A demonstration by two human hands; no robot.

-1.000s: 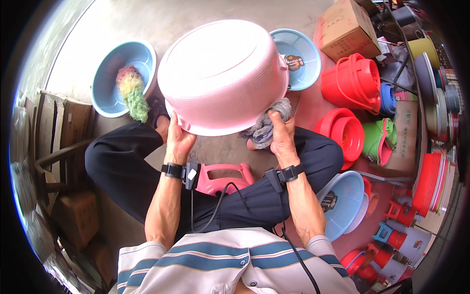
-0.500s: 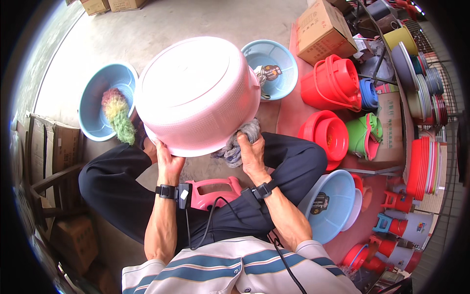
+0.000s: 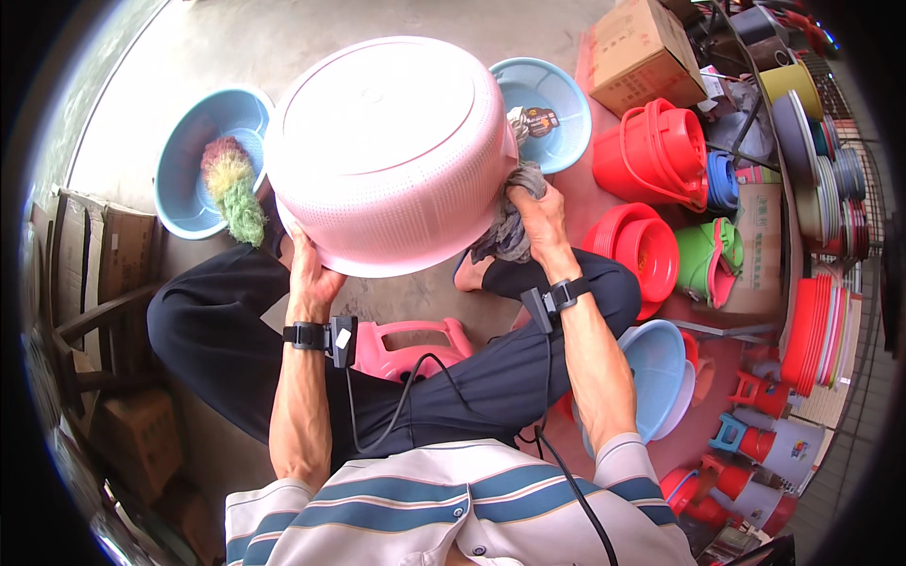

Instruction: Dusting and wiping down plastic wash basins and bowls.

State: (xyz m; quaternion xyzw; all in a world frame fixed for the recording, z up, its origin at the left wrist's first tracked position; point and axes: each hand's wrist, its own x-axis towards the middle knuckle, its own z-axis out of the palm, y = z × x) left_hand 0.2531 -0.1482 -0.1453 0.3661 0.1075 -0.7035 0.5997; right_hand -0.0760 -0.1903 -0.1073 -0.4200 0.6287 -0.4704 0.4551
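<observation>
Plastic basin (image 3: pixel 406 212) upturned, just far of both hands, neither clearly nearer; round, no evident long axis. Left hand (image 3: pixel 311 272) curled on its near-left rim, fingers partly hidden; right hand (image 3: pixel 541 222) closed around grey rag (image 3: pixel 510 236) at its right side. Pale pink, dotted wall, smooth, glare-washed base.

Basin (image 3: pixel 401 189) pale pink; cloth (image 3: pixel 511 233) grey; shirt (image 3: pixel 396 514) whitish, blue-striped; trousers (image 3: pixel 212 340) dark.

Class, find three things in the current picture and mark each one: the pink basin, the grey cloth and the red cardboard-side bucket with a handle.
Pink basin (image 3: pixel 401 200): head view, on its side wall.
Grey cloth (image 3: pixel 507 235): head view, on its bunched lower folds.
Red bucket (image 3: pixel 634 158): head view, on its side.
</observation>
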